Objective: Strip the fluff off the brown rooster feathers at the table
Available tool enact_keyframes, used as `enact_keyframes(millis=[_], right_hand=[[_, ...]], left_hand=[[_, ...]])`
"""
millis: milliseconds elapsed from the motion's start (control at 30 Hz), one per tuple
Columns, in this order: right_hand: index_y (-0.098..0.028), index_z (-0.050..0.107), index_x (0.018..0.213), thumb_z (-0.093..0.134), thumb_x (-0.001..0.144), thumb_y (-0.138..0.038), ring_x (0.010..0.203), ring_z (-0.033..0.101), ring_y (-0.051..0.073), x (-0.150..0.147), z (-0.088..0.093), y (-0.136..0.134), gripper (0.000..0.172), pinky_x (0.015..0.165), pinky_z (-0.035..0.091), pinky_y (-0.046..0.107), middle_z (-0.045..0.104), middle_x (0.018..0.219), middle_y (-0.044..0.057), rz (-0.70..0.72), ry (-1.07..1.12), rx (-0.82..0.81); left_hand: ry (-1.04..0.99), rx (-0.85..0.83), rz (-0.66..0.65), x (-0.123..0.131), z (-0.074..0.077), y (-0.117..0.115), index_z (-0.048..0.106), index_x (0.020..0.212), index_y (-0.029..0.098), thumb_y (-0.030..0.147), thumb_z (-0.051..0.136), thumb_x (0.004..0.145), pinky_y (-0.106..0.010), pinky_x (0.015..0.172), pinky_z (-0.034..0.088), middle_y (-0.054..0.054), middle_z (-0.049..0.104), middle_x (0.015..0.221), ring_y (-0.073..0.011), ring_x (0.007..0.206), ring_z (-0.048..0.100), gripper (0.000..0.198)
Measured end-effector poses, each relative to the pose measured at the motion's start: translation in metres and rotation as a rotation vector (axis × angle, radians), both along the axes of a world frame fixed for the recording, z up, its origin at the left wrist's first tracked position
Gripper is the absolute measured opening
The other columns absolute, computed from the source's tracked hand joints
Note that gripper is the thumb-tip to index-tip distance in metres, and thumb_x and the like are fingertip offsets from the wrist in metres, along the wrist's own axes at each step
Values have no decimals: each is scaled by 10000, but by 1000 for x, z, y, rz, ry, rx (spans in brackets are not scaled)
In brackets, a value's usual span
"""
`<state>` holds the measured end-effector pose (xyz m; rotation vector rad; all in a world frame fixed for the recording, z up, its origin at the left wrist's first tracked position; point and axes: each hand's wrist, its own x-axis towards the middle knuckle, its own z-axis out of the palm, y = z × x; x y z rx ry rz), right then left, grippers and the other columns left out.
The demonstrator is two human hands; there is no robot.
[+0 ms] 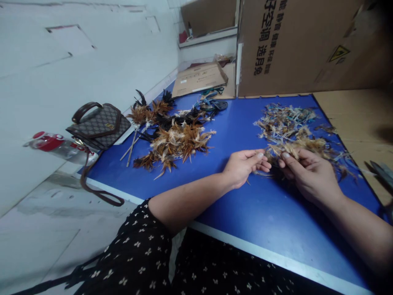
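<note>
Over the blue table, my left hand has its thumb and fingers pressed together at the edge of some feathers; what it pinches is too small to make out. Just to the right, my right hand is closed on tan feathers. Behind both hands lies a loose pile of pale, brown and bluish feathers. Bunches of brown feathers and black feathers lie on the left part of the table.
A patterned handbag and a bottle with a red lid are at the left edge. Flat cardboard and scissors lie at the back. A large cardboard panel stands behind. Dark tools are at the far right.
</note>
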<state>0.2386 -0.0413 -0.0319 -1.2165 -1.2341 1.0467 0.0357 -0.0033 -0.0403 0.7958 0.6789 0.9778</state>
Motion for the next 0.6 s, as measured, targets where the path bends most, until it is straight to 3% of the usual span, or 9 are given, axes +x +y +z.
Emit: enact_keyframes(millis=[100,200,433,600], right_hand=[[-237,706,811,907,896,-679,533,465,121,-1,4,-1,493,478,324,264,620,648,1,3,-6,1],[-226,723,796,918,870,-702,522,461,114,-2,6,-2,520,470,324,257,612,625,1,5,-10,12],[-219,740,826,927,871,-680,515,454,102,-5,9,-4,500,462,330,250,615,637,-6,29,-2,-3],[-227,727,811,946,845,-678,506,453,104,-13,14,-6,502,466,338,248,595,609,-22,122,-33,5]], left_hand=[[-46,-10,-46,0,4,-2,762,1020,109,257,903,938,-373,945,615,-87,804,918,-174,843,792,220],[-59,-31,-54,0,6,-2,764,1041,102,217,874,959,-403,982,625,-96,809,919,-186,849,809,179],[16,-47,-39,1,5,-3,793,976,88,327,930,927,-356,825,630,-84,788,802,-156,710,751,279],[35,-15,-53,2,6,-7,781,900,96,425,972,880,-332,751,597,-83,777,777,-135,661,701,380]])
